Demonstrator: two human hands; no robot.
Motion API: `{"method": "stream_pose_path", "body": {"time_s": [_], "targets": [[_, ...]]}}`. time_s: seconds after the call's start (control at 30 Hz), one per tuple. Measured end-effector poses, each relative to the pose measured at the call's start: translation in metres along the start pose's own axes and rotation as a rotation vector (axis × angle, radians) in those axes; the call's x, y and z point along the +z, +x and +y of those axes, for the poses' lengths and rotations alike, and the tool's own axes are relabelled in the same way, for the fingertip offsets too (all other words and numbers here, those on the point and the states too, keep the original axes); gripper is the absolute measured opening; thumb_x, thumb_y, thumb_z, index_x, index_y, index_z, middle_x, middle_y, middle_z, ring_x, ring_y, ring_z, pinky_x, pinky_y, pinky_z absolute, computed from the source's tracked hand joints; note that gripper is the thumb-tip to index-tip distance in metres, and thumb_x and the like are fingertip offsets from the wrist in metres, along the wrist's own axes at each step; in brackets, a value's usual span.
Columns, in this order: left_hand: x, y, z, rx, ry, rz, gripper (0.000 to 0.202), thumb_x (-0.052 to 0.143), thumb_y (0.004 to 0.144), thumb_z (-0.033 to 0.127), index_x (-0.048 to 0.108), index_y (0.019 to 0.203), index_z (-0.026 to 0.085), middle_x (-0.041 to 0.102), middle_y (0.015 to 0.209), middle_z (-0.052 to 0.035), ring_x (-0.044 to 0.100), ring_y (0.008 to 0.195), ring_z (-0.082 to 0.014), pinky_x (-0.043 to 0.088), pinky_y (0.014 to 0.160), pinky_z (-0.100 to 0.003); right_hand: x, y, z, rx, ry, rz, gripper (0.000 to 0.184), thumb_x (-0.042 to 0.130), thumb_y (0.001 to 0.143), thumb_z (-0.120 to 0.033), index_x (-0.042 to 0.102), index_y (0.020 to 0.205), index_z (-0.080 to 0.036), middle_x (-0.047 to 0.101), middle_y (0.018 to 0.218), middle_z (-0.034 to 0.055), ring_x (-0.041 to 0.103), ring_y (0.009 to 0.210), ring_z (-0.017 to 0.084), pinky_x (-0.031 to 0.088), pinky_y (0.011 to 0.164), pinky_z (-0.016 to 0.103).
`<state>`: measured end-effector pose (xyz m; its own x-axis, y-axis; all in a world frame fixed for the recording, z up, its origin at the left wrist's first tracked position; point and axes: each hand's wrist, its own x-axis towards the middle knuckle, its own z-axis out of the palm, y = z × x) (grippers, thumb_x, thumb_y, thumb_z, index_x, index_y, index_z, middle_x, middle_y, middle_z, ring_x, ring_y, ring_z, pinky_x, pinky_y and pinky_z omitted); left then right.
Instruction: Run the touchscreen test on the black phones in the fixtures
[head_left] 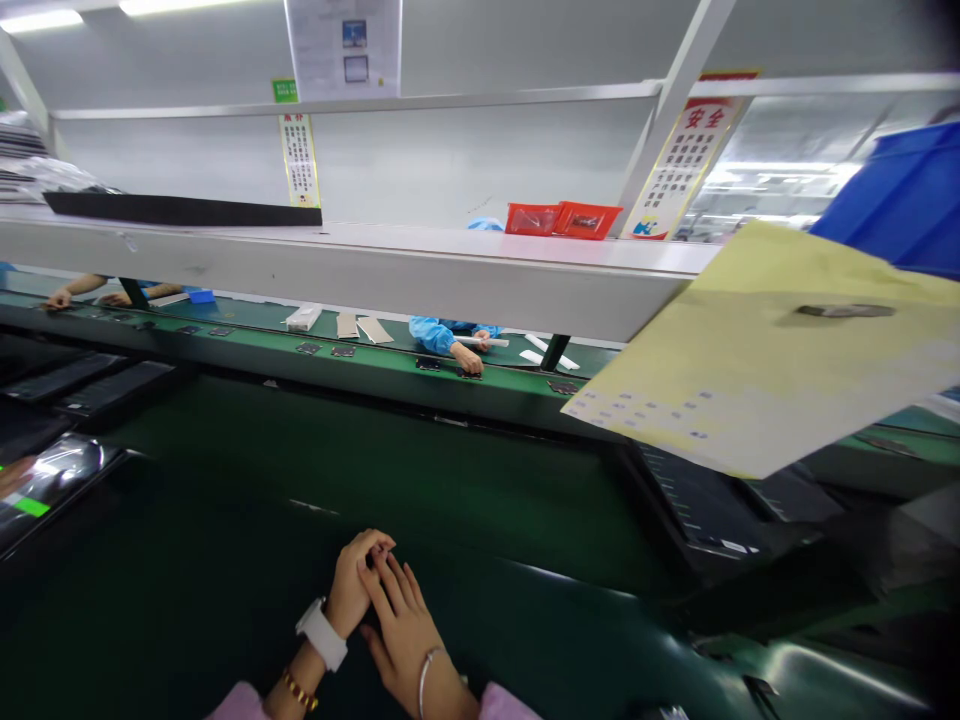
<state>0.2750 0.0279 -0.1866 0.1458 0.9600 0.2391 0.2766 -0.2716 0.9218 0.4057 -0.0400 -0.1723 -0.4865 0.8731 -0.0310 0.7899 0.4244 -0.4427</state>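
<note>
Both hands sit at the bottom edge, nearest the camera, resting on the dark green desk [225, 560]. Left hand [352, 590] is curled, fingertips bunched near the right hand's fingers, white watch on the wrist plus a bead bracelet. Right hand [401, 625] lies flatter, fingers extended, thin bangle on the wrist, touching the left. Whether either grip pinches something tiny between the fingertips, cannot tell; nothing is visible in them.

Nearest workpieces: dark flat panels [705, 500] lying on the desk to the right, partly under a large yellow sheet [757, 370] that hangs tilted over them. More dark panels [90, 390] and a glossy one [52, 470] lie at the left, well apart from the hands.

Handling judgement: the panels look thin, stiff and light, glossy faces probably scratch or smudge, so take hold by the edges, not the face. The yellow sheet looks thin and floppy, will bend if lifted by one corner.

Beyond: a green conveyor belt [360, 355] carrying small dark parts, a white shelf [375, 265] above it with red bins [562, 218] and a long black tray [180, 210]. Co-worker's blue sleeve [435, 333] and hand reach onto the belt from the far side; another person's hands [75, 295] rest at far left. Blue crate [900, 195] top right.
</note>
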Motion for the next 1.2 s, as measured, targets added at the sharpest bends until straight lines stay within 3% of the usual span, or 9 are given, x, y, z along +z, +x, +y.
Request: {"method": "stream_pose_path", "body": {"time_s": [0.53, 1.2], "targets": [[0.0009, -0.0004, 0.0024, -0.020, -0.011, -0.002, 0.020, 0.055, 0.082, 0.030, 0.070, 0.085, 0.018, 0.067, 0.084, -0.0058, 0.064, 0.078, -0.0216, 0.051, 0.075, -0.033, 0.0050, 0.0004, 0.0044, -0.020, 0.009, 0.025, 0.085, 0.048, 0.084, -0.013, 0.012, 0.160, -0.023, 0.009, 0.166, 0.0092, 0.010, 0.153, 0.029, 0.017, 0.124, 0.056], [0.0007, 0.0000, 0.0047, -0.027, 0.017, -0.004, 0.022, 0.053, 0.083, 0.033, 0.069, 0.085, 0.018, 0.068, 0.083, -0.0065, 0.064, 0.078, -0.0219, 0.051, 0.075, -0.034, -0.0009, -0.0016, 0.0012, -0.011, 0.019, 0.002, 0.084, 0.048, 0.085, -0.012, 0.013, 0.160, -0.021, 0.013, 0.166, 0.0096, 0.010, 0.153, 0.028, 0.017, 0.124, 0.056]]}}
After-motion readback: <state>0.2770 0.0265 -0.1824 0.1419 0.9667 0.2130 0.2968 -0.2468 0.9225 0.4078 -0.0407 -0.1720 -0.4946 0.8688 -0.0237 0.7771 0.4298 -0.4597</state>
